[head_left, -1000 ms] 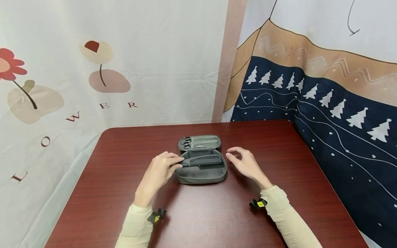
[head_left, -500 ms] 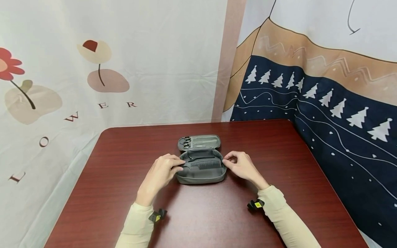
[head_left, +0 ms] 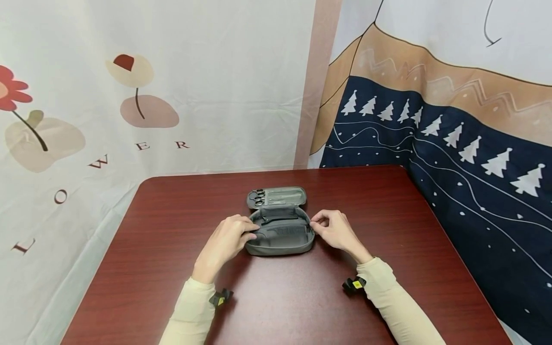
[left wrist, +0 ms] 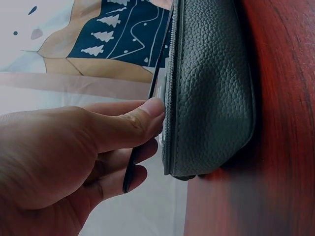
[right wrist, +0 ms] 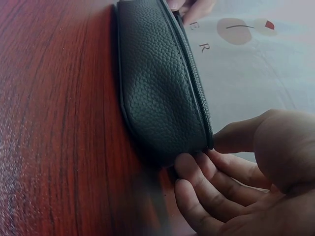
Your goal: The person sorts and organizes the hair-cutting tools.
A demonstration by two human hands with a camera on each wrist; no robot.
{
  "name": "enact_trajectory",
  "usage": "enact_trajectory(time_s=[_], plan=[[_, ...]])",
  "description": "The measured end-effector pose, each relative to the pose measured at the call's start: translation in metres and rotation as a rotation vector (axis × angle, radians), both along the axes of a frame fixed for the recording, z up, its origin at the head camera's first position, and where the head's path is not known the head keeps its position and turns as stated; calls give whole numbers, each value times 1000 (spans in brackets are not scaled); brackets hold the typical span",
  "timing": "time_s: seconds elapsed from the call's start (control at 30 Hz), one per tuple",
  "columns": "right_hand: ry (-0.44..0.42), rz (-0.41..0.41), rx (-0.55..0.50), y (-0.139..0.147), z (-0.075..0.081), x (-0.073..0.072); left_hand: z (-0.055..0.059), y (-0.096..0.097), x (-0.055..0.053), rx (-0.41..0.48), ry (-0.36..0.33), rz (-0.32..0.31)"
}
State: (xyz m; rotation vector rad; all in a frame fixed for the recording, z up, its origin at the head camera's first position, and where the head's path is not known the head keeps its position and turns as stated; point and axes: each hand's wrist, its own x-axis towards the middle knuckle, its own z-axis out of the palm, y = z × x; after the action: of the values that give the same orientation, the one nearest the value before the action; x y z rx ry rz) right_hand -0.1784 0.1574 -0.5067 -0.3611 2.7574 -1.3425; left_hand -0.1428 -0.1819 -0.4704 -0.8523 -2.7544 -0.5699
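A grey leather-look zip case [head_left: 280, 251] lies unzipped on the table, its lid [head_left: 282, 189] folded back. My left hand [head_left: 226, 244] is at the case's left end, pinching a thin black comb [left wrist: 153, 76] between thumb and fingers. The comb slants over the case's opening; in the head view its dark teeth blend with the interior. At the opposite end, my right hand [head_left: 338, 231] pinches the rim, thumb at the zip edge and fingers [right wrist: 189, 167] against the end wall. Scissors [head_left: 258, 197] with dark ring handles sit in the lid's left side, beside a clear pocket [head_left: 286, 196].
The reddish-brown wooden table [head_left: 172, 206] extends around the case. Behind it hangs a white printed curtain [head_left: 241, 96], and a navy cloth with white trees [head_left: 465, 182] runs along the right side.
The right hand has moved left onto the case's right rim. The comb has lowered and tilted in the left hand, its teeth now harder to see. The left hand has shifted slightly right.
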Motion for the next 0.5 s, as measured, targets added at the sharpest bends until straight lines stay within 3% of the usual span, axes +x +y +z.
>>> enact_trajectory(time_s=[0.5], plan=[[0,15,-14,1,-2,-1,-5,12,-15,-76,-82,-61]])
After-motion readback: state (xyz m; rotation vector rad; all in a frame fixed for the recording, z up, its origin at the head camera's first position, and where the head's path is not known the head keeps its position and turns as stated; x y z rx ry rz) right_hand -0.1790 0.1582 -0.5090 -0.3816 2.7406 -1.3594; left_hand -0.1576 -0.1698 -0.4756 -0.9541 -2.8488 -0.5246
